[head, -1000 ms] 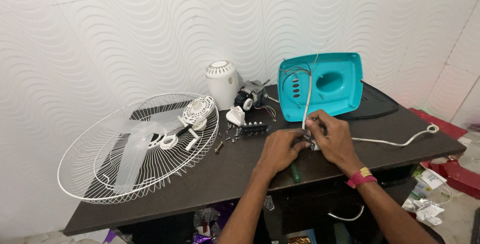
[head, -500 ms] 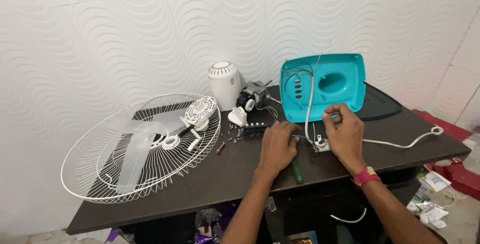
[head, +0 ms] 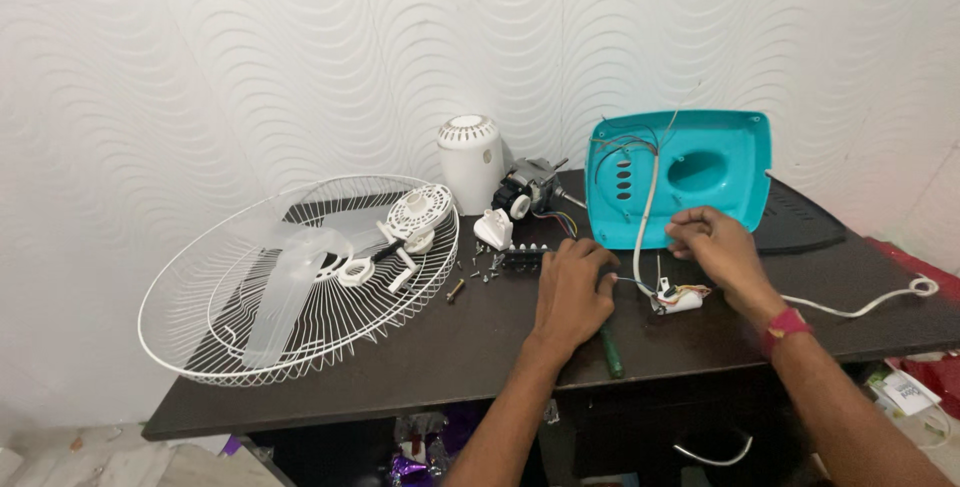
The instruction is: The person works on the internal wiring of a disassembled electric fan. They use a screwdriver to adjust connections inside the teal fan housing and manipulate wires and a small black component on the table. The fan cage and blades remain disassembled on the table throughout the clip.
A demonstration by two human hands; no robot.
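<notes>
On your dark desk [head: 330, 387] sits a white wire fan guard [head: 300, 277] holding a clear blade [head: 285, 292] — behind it a white motor cover [head: 470, 162] and the bare motor [head: 525, 190]. Small screws [head: 485, 269] lie scattered nearby — loose.

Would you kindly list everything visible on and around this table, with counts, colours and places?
table: one, dark brown, against the white wavy wall
fan guard: one, white wire, table's left end
fan blade: one, translucent, lying in the guard
motor cover: one, white, upright at the back
motor: one, grey metal, beside the cover
fan base shell: one, teal, propped up at back right
screws: several, small, loose at table centre
switch block: one, white with coloured wires, between the hands
power cord: one, white, trailing to the right
screwdriver: one, green handle, by the front edge
left hand: resting over the screwdriver
right hand: red wristband, touching the wires
</notes>
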